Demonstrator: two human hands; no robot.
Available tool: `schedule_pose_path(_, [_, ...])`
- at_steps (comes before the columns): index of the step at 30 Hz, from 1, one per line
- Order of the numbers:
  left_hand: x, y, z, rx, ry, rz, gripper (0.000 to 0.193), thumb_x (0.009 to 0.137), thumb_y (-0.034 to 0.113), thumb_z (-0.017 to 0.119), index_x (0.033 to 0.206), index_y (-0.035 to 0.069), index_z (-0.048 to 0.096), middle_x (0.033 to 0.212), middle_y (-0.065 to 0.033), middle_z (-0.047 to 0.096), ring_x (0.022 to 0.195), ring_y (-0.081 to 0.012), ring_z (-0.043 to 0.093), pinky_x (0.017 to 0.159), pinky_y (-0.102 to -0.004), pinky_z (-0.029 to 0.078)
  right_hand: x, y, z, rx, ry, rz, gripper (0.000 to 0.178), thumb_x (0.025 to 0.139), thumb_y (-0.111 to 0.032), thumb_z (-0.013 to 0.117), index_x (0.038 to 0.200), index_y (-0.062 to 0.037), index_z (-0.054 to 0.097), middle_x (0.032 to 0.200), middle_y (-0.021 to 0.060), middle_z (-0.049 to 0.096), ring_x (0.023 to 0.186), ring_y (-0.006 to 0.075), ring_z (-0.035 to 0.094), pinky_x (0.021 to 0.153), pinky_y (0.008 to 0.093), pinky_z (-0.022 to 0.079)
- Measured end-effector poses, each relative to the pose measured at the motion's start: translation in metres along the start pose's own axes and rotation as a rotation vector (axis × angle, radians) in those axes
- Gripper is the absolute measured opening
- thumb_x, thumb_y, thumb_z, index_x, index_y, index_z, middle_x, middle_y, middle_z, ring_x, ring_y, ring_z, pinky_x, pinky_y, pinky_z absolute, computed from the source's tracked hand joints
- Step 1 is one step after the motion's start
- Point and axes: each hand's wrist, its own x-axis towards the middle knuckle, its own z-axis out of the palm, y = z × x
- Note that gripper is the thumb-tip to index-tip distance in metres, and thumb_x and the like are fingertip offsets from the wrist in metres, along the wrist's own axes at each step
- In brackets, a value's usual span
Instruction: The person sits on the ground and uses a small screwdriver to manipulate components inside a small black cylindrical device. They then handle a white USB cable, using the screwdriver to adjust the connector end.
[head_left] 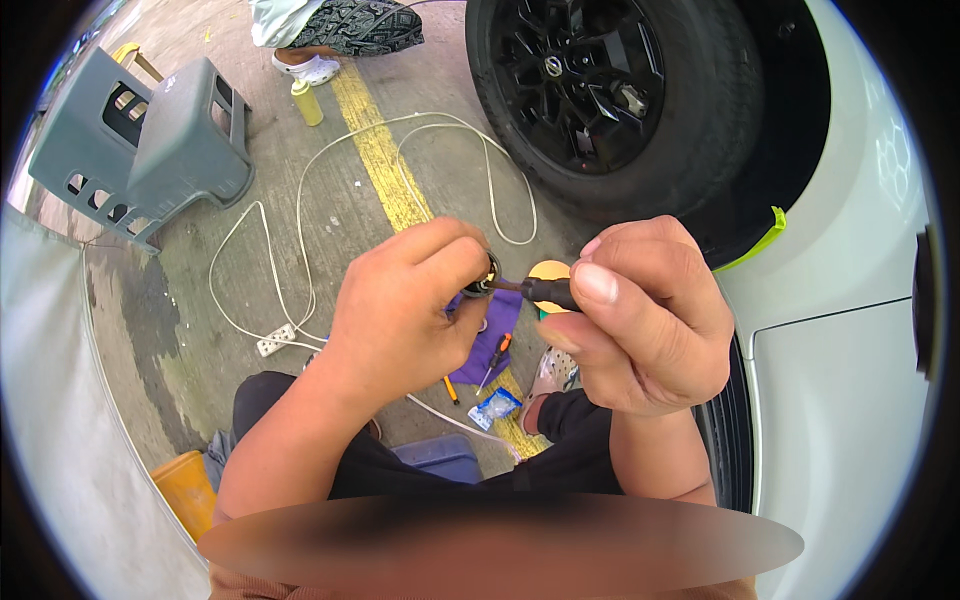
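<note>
My left hand (pixel 400 310) is closed around a small round black part (pixel 484 276) with brass-coloured metal inside. Between the thumb and fingers of my right hand (pixel 655 325) is a screwdriver (pixel 545 290) with a dark handle. Its shaft points left and reaches the round part; whether the tip sits on a screw cannot be made out. Below both hands a purple cloth (pixel 508 318) lies on the ground. An orange-and-black screwdriver (pixel 497 355) rests on it, with a thin yellow tool (pixel 451 390) at its edge and a blue-and-white packet (pixel 495 408) nearby.
A car wheel (pixel 580 90) and pale car body (pixel 850 260) stand close on the right. A white cable loops over the ground to a socket strip (pixel 276 340). Grey plastic stools (pixel 195 140) stand at left. Near a yellowish bottle (pixel 306 103) is another person's white clog (pixel 312 70).
</note>
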Motion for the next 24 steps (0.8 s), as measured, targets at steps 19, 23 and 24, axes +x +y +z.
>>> schedule_pose_path(19, [-0.001,0.002,0.0,-0.05,0.013,0.006,0.027,0.063,-0.008,0.073,0.083,0.004,0.059,0.093,-0.0077,0.067,0.082,-0.0297,0.066,0.069,-0.0362,0.054,-0.001,-0.004,0.001,0.089,0.008,-0.024,0.034,0.074,-0.005,0.083,0.106,-0.0042,0.071,0.094,0.017,0.069,0.071,0.0253,0.068,0.059,0.0304,0.055])
schedule_pose_path(23, [0.001,0.002,-0.003,0.008,0.094,0.061,0.031,0.06,-0.006,0.076,0.085,0.005,0.06,0.092,-0.0069,0.067,0.082,-0.0285,0.066,0.069,-0.0359,0.053,-0.005,-0.012,-0.002,0.013,0.052,0.045,0.039,0.069,-0.007,0.081,0.107,-0.0117,0.075,0.092,0.0092,0.068,0.071,0.0212,0.068,0.057,0.0291,0.052])
schedule_pose_path(24, [0.002,0.002,-0.004,0.018,0.115,0.066,0.033,0.06,-0.006,0.077,0.086,0.005,0.061,0.091,-0.007,0.067,0.082,-0.0283,0.066,0.068,-0.0357,0.053,-0.005,-0.013,-0.004,-0.012,0.022,0.046,0.037,0.068,-0.007,0.08,0.104,-0.0118,0.075,0.093,0.0086,0.069,0.072,0.0208,0.068,0.057,0.0286,0.052])
